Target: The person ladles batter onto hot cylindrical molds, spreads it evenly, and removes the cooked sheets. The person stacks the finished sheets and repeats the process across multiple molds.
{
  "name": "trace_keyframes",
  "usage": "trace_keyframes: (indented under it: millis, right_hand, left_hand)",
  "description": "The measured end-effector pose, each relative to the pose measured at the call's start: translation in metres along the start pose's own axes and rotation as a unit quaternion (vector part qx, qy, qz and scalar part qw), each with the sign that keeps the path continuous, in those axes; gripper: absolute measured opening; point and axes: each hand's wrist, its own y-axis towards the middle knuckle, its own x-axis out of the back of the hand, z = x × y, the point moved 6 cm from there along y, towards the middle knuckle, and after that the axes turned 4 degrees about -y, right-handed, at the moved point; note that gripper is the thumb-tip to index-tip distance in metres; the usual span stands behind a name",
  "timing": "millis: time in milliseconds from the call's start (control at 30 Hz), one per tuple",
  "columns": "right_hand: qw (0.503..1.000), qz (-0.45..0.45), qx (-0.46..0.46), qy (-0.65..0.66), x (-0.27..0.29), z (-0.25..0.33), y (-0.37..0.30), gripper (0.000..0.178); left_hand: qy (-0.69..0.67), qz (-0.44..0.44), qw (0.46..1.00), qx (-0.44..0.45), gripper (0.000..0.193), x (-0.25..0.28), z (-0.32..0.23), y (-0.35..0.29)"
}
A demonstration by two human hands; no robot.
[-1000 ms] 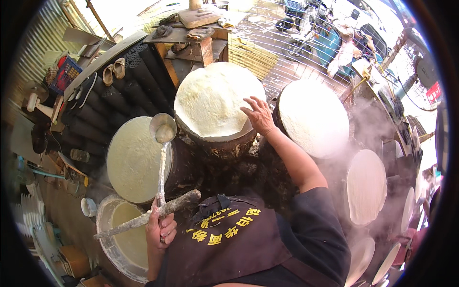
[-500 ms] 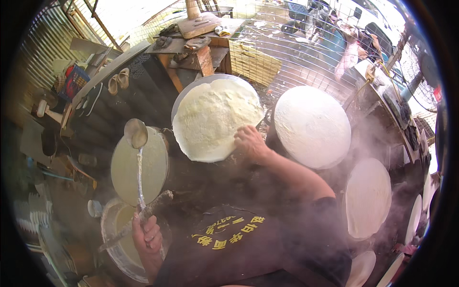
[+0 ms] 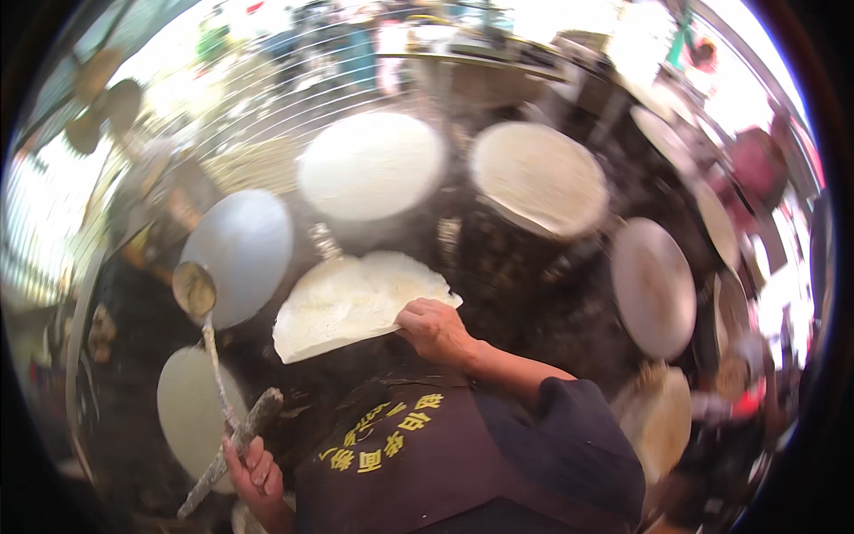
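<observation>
My right hand (image 3: 434, 329) is closed on the edge of a large, thin, pale pancake (image 3: 356, 298), which hangs off the griddles with a ragged rim. My left hand (image 3: 256, 472) grips a long-handled ladle (image 3: 213, 356) together with a thick, batter-crusted stick (image 3: 247, 431). The ladle's bowl overlaps the rim of a bare grey round griddle (image 3: 245, 254). Below that lies another round griddle coated with pale batter (image 3: 197, 414), close to my left hand.
More round griddles curve around me: a pale-covered one (image 3: 374, 165) ahead, one bearing a pancake with a lifted edge (image 3: 538, 178), and a greyish one (image 3: 654, 289) on the right. A browned sheet (image 3: 658, 423) lies near my right elbow. Behind stands a cluttered table (image 3: 480, 58).
My right hand has lifted the pancake off its griddle, leaving that surface bare. The view has swung right. The ladle and stick remain in my left hand.
</observation>
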Motion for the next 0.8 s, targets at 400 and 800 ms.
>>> trace_keyframes:
  millis: [400, 800]
  right_hand:
    - [0.867, -0.060, -0.392, -0.302, 0.072, 0.012, -0.242, 0.007]
    - [0.567, -0.621, -0.527, 0.122, 0.415, 0.089, -0.620, 0.004]
  left_hand:
    - [0.290, 0.052, 0.907, 0.301, 0.040, -0.057, 0.013, -0.044]
    - [0.352, 0.049, 0.867, 0.349, 0.040, -0.098, 0.190, -0.099]
